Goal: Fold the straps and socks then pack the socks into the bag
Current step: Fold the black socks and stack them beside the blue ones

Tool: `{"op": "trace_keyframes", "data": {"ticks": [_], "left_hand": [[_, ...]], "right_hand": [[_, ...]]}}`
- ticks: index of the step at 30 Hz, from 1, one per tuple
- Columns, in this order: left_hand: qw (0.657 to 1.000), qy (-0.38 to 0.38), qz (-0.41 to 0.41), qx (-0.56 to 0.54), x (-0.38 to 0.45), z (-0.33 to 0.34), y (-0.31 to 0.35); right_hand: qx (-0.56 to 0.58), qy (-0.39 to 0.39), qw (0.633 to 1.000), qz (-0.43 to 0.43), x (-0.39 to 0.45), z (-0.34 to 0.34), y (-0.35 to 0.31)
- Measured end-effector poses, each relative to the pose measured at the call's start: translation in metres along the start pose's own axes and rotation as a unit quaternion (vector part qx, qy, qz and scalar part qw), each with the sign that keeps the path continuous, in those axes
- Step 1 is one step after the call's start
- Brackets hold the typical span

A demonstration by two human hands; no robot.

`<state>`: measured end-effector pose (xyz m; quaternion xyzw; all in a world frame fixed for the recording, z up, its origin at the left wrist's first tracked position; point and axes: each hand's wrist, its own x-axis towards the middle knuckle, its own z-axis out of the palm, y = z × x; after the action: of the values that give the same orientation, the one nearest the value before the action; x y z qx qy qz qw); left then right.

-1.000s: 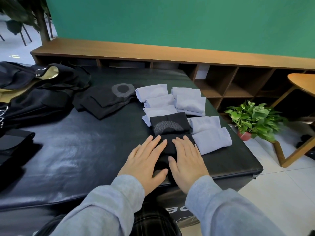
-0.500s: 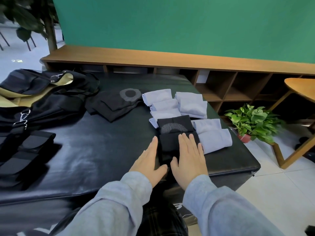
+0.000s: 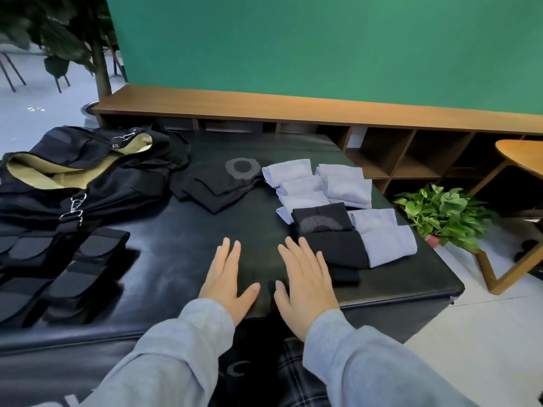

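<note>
While both hands lie flat with fingers straight near the front edge of the black padded surface point(image 3: 182, 248), neither holds anything. The left hand point(image 3: 227, 282) rests palm down on bare surface. The right hand point(image 3: 305, 284) lies just beside it, its outer fingers touching the near edge of a folded black sock point(image 3: 338, 249); whether part of that sock lies under the palm cannot be told. Directly behind it sits another folded black sock point(image 3: 321, 219) with a grey curved print. To the right of these two lie two folded light blue socks point(image 3: 388, 240), one behind the other, and further back more folded light blue socks point(image 3: 317, 182) sit in two short rows. To the left of those, a loose pile of black socks point(image 3: 219, 186) shows a grey ring mark on top. At the far left of the surface lies the open black bag point(image 3: 79, 174) with a pale yellow lining and metal clips. In front of the bag, folded black straps point(image 3: 85, 261) lie in stacks. Grey sleeves point(image 3: 176, 356) cover both forearms. A green potted plant point(image 3: 443, 214) stands on the floor to the right, beside a low wooden shelf point(image 3: 396, 151).
</note>
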<state>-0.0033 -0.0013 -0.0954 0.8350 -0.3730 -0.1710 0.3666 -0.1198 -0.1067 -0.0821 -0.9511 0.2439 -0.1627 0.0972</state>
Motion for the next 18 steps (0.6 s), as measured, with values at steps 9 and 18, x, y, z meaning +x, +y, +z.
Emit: {"op": "trace_keyframes", "data": {"ticks": [9,18], "left_hand": [[0.998,0.019,-0.051,-0.020,0.035,-0.028,-0.014],[0.989,0.062,-0.059,0.124,0.096,-0.049,-0.028]], "right_hand": [[-0.030,-0.177,0.983,0.021,0.044,0.043,-0.040],[-0.032,-0.179,0.983,-0.002,0.081,0.051,-0.032]]}}
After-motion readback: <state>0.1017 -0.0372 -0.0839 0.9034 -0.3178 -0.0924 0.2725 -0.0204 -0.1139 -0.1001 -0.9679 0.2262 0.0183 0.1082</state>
